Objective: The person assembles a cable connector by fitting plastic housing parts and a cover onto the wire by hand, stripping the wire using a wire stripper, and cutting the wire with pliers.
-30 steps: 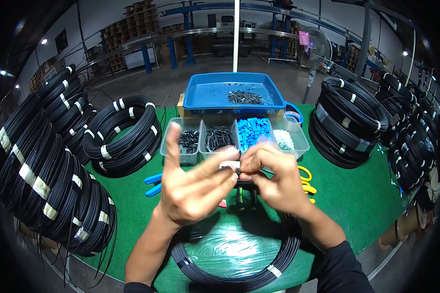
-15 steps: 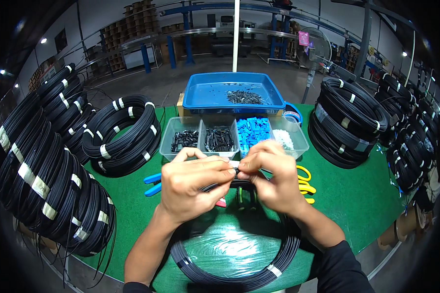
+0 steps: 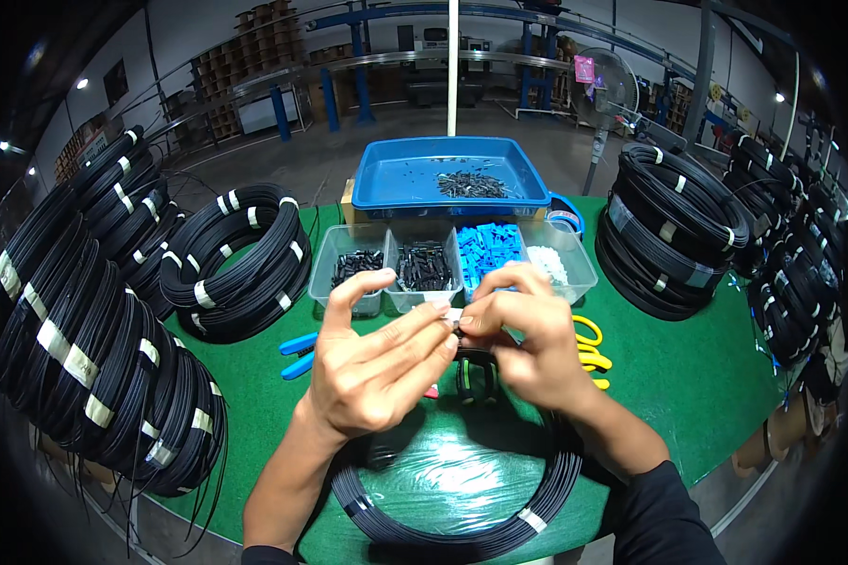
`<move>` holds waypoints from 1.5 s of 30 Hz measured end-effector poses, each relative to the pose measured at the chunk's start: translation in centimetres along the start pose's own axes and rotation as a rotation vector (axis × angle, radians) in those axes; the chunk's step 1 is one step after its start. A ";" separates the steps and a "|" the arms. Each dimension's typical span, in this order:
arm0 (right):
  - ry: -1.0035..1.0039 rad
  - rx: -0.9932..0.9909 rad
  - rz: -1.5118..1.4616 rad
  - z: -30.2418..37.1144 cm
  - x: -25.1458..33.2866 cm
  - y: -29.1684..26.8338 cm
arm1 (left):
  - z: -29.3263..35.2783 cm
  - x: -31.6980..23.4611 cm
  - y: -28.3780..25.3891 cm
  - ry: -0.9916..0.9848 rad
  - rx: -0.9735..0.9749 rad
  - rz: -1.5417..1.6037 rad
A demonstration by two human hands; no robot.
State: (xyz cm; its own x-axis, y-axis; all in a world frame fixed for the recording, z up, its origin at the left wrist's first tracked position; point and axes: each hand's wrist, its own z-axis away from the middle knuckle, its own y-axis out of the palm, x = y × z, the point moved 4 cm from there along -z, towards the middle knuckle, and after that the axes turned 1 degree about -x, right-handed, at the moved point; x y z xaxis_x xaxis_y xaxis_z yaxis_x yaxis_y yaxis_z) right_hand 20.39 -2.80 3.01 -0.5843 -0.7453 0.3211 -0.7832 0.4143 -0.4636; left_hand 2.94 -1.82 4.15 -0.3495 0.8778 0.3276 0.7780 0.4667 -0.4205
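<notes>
My left hand (image 3: 372, 372) and my right hand (image 3: 537, 330) meet fingertip to fingertip over the table's middle. Between them shows a small white piece (image 3: 454, 317), with a dark bit just beneath it. The left fingertips and thumb close at the white piece while one left finger stands up apart. My right thumb and fingers pinch at its other side; what exactly they grip is mostly hidden. Below the hands stands a black tool with green-striped handles (image 3: 476, 379). A coil of black cable (image 3: 471, 541) lies in front of me, partly wrapped in clear film.
A divided clear bin (image 3: 584, 282) holds black parts, blue parts and white bits. Behind it sits a blue tray (image 3: 396, 193) with dark scraps. Blue-handled pliers (image 3: 299, 356) and yellow handles (image 3: 594, 360) flank my hands. Cable coils (image 3: 240, 259) pile up left and right (image 3: 674, 235).
One left finger has lifted away and the left hand has opened out somewhat, its other fingertips still at the white piece. The right hand keeps its pinch in nearly the same place.
</notes>
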 end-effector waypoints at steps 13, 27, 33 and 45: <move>-0.348 -0.140 0.371 0.6 1.5 -0.4 | 0.2 1.3 0.6 -0.469 0.009 0.400; -0.599 -0.296 0.479 0.9 2.6 -1.2 | 0.9 1.9 0.9 -0.881 0.004 0.836; 0.248 0.147 -0.300 0.2 -0.6 -1.1 | -0.8 -1.5 -0.3 0.042 0.008 0.088; -0.489 -0.189 0.451 0.8 3.8 -1.6 | -0.1 1.3 0.0 -0.733 0.001 0.788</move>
State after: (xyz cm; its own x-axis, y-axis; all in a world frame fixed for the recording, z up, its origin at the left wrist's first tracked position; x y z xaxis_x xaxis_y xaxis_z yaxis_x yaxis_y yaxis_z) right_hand 19.56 -6.72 4.35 -0.7333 -0.6103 -0.2995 -0.5356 0.7900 -0.2983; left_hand 2.52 -0.67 4.73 0.0224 0.7817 -0.6233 0.9205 -0.2593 -0.2922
